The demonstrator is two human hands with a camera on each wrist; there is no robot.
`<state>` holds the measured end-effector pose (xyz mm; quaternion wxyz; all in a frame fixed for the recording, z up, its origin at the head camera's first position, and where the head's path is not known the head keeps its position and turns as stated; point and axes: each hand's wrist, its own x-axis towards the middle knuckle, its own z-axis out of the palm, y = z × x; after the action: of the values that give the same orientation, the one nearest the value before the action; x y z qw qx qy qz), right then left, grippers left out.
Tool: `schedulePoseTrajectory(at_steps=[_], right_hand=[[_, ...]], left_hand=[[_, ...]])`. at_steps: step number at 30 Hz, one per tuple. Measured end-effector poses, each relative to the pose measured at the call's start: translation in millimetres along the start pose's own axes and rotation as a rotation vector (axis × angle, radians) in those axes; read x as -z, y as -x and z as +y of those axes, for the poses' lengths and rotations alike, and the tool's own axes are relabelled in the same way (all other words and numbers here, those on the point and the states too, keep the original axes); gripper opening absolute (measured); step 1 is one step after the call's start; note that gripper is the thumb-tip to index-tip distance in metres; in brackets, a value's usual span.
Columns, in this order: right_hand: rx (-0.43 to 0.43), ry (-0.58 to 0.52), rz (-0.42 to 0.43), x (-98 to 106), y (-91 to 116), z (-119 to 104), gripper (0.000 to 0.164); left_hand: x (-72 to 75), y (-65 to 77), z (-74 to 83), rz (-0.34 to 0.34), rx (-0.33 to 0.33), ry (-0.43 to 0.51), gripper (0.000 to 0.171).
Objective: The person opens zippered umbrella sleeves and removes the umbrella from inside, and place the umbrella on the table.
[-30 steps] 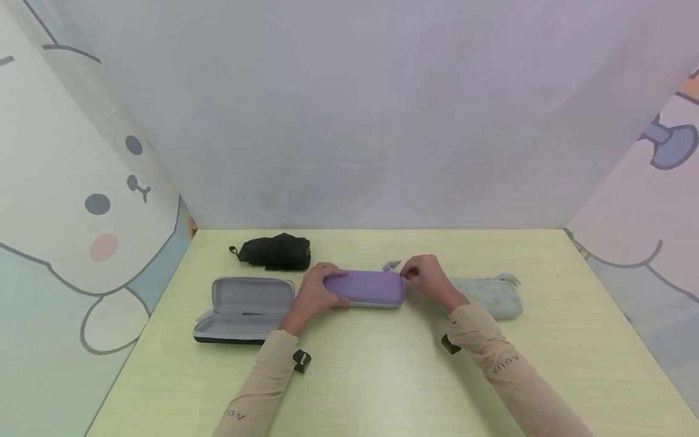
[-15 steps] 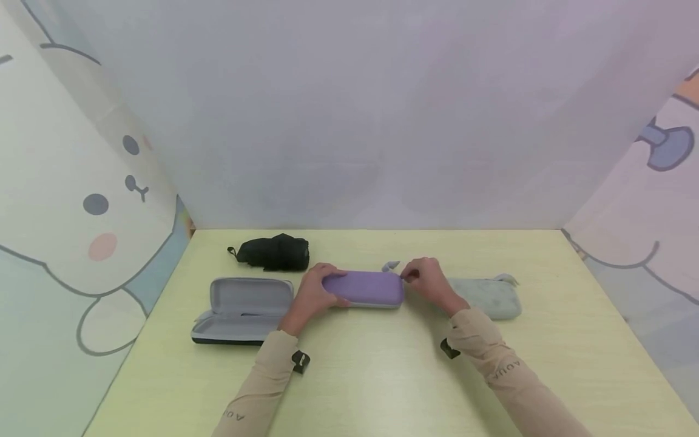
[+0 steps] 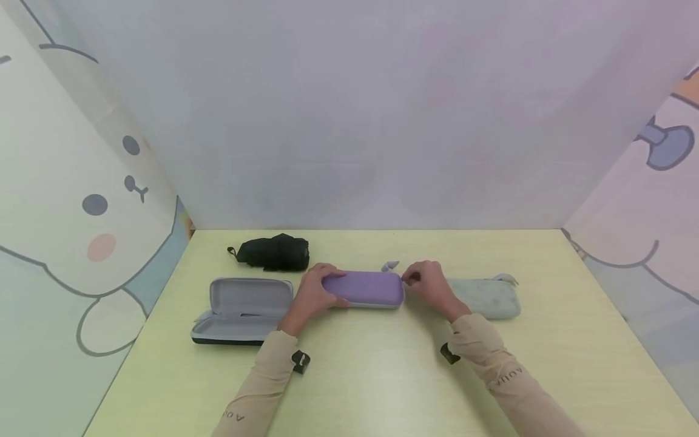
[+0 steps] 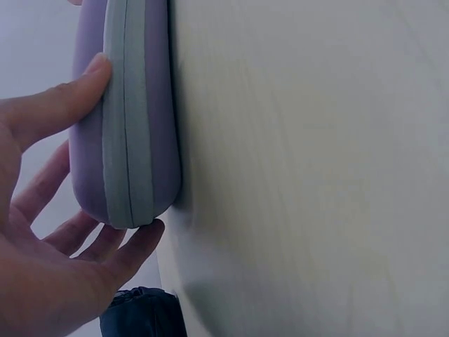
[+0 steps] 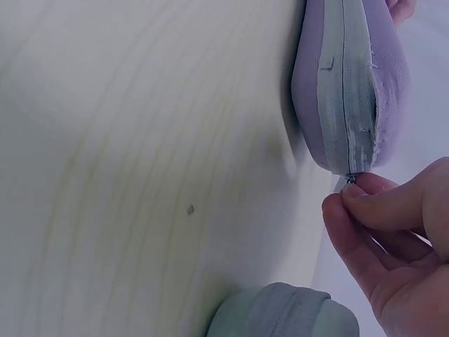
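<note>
Left hand (image 3: 314, 292) grips purple zippered case (image 3: 370, 287) at left end; right hand (image 3: 429, 283) pinches zipper pull (image 5: 351, 178) between fingers (image 5: 349, 237).

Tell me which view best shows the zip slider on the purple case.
The right wrist view, because it shows the zip slider close up, pinched by the right hand. The head view is too distant to make it out; the left wrist view shows the other end of the purple case, without the slider.

The purple case (image 3: 363, 287) before me looks matt and cloth-covered, its grey zip band (image 5: 358, 91) woven; my far-left black bundle (image 3: 275, 253) is wrinkled fabric, the table (image 3: 371, 376) smooth, wood-grained.
</note>
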<state>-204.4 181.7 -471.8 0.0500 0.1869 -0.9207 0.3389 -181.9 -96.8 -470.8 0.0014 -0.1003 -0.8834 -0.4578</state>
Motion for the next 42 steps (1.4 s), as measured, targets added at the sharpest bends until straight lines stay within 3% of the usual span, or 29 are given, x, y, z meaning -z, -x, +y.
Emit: schedulePoseTrajectory(at_steps=[21, 32, 42], right_hand=[[-0.058, -0.013, 0.032, -1.0, 9.8, -7.4, 0.016], [-0.081, -0.023, 0.084, -4.8, 15.8, -7.4, 0.015], [-0.121, -0.053, 0.073, -5.4, 20.7, -9.2, 0.014]], left_hand=[[-2.0, -1.2, -2.9, 0.010, 0.044, 0.002, 0.061], [-2.7, -1.5, -3.7, 0.005, 0.029, -0.001, 0.061], [-2.3, -1.7, -3.4, 0.013, 0.018, 0.001, 0.061]])
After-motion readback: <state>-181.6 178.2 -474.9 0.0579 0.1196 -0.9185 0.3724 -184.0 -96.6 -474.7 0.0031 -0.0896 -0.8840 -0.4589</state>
